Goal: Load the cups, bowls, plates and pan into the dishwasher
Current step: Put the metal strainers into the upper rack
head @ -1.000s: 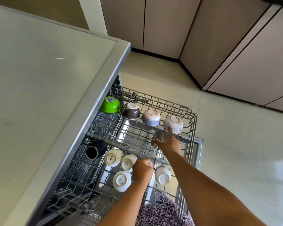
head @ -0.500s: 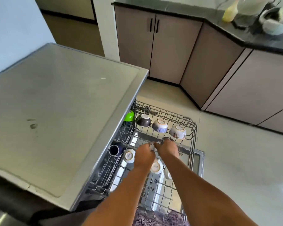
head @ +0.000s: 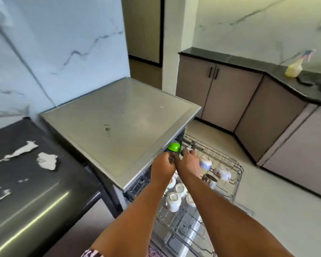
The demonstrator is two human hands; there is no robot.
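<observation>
The dishwasher's upper wire rack (head: 236, 168) is pulled out below the steel worktop. Upside down along its far side are a green bowl (head: 174, 146), a blue-patterned bowl (head: 205, 162) and a floral bowl (head: 222, 173), with a steel cup (head: 209, 179) in front of them. Several white cups (head: 172, 199) stand upside down on the near side. Both hands meet at the rack's far left, just below the green bowl. My left hand (head: 162, 168) has its fingers curled; what they hold is hidden. My right hand (head: 188, 162) lies with straight fingers over a dark bowl, mostly covering it.
A steel worktop (head: 119, 123) overhangs the rack on the left, with a dark patchy counter (head: 26, 173) further left. Beige cabinets (head: 220, 95) under a black counter run along the back right, with a yellow spray bottle (head: 293, 68) on top. Pale floor lies to the right.
The view has lifted from the rack to the whole kitchen. Both hands moved from the rack's middle to its far left end; my right hand left the steel cup.
</observation>
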